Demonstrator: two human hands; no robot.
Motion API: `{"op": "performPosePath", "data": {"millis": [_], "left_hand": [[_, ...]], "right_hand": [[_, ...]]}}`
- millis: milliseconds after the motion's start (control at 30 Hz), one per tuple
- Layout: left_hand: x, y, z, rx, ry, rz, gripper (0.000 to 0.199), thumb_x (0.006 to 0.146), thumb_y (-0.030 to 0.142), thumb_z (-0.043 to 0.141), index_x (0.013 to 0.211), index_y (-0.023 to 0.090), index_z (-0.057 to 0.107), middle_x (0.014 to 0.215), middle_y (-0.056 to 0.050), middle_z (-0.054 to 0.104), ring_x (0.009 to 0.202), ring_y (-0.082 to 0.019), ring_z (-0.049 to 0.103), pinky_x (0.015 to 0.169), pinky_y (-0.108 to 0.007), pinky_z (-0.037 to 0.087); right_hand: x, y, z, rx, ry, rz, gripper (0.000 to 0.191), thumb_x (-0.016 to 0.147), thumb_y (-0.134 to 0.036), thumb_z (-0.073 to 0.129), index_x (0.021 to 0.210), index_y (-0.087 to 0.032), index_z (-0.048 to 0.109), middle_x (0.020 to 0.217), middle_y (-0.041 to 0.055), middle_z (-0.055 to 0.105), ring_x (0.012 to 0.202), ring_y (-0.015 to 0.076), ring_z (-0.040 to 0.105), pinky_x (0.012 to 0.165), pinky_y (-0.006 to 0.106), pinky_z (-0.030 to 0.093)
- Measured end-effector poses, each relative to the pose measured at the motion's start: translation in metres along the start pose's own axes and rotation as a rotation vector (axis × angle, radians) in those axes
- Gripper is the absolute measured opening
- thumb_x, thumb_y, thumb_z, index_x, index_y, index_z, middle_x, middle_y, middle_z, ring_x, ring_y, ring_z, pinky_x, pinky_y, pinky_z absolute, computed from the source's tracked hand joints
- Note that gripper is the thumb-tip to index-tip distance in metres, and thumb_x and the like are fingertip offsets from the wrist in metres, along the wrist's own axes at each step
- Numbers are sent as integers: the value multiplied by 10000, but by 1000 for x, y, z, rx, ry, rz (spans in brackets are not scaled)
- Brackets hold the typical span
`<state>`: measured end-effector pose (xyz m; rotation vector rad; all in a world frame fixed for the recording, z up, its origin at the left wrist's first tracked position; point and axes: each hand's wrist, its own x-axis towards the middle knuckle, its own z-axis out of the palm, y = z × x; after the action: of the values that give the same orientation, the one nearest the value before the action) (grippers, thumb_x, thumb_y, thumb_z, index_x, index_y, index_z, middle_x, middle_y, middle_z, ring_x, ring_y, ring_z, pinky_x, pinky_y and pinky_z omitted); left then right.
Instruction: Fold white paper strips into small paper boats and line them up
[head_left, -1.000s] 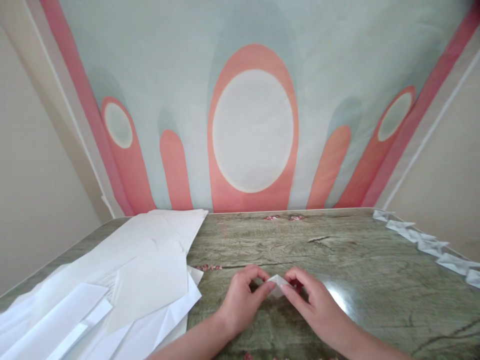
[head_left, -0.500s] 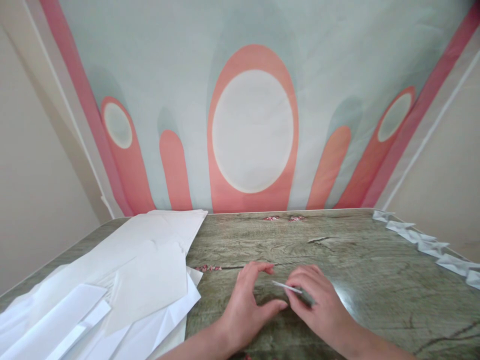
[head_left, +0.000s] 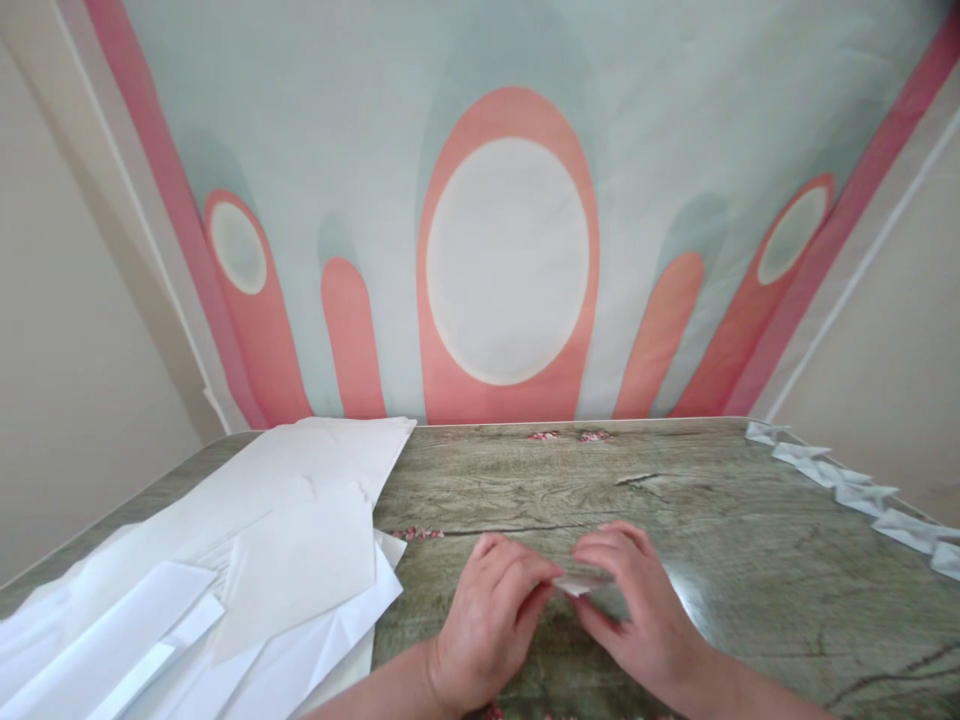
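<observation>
A small folded piece of white paper [head_left: 576,583] is held up between my two hands, over the near middle of the wood-patterned table [head_left: 510,480]. My left hand [head_left: 499,620] pinches its left end between thumb and fingertips. On the other side my right hand [head_left: 645,610] has its thumb below the paper and its fingers above and behind it, gripping the right part. Part of the paper is hidden by the right fingers.
Loose white sheets and folded strips [head_left: 300,570] are heaped on the left of the table. Several small folded white paper pieces [head_left: 866,495] line the right edge. A patterned backdrop [head_left: 390,200] stands behind the table.
My left hand has closed from an open curve onto the paper's left end. The paper has turned and shows more of its flat face; my right hand's fingers have spread slightly.
</observation>
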<state>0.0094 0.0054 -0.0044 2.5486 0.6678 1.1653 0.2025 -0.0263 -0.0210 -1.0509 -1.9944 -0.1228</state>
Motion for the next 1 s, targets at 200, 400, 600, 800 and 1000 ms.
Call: {"op": "performPosePath", "data": {"millis": [200,400,600,800,1000], "left_hand": [[-2,-6,4,-113,43,-101,283,843,61,476,1078,219,467,865,-28,588,839,-165,532,794,-310,409],[-1,-9,5,-52,-18,-215,325,755,134,618,1049,217,506,1028,-56,567,983,-209,503,866,-359,390],[3,-9,2,92,-94,-112,116,805,141,555,887,216,588,875,-32,608,876,-187,532,799,-334,376],[5,-14,2,212,-235,-117,130,808,111,532,833,211,612,813,-21,613,811,-177,534,770,-323,357],[3,-16,3,256,-297,-125,141,792,93,532,802,203,619,785,-18,604,784,-170,544,742,-303,359]], "right_hand": [[0,10,4,104,-40,96,143,799,-108,505,873,-229,485,766,-1,592,737,167,560,747,345,404],[2,11,-1,-77,-80,-46,185,762,-44,495,842,-210,510,761,-4,592,717,154,542,805,380,364],[2,11,-1,-269,-192,-110,179,853,-103,419,800,-198,561,742,24,577,738,172,516,810,383,355],[0,10,6,-269,-264,-123,223,878,-111,397,738,-190,551,720,22,547,730,168,489,790,362,352],[-4,14,10,-221,-279,-75,173,828,-85,472,717,-193,549,714,4,528,695,155,468,743,323,350]]}}
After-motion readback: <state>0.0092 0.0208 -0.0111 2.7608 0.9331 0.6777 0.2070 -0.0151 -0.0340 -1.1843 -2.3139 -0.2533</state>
